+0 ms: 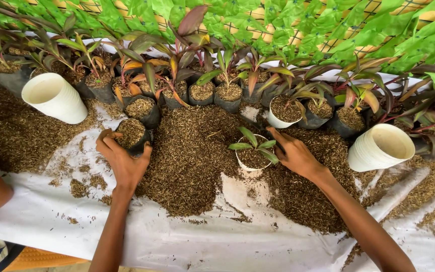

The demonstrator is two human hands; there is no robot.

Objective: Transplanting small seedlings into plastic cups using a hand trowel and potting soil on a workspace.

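My left hand (125, 162) cups the small black husk-filled grow bag (133, 135) w/ curled fingers, steadying it upright. My right hand (295, 153), fingers spread, braces the small white plastic pot w/ green seedling (253, 153), right of that bag.

Between two stacks of cups (55, 96) (380, 146), potted seedlings (227, 93) stand in rows behind the husk heap (192, 156) on the sheet (187, 242).
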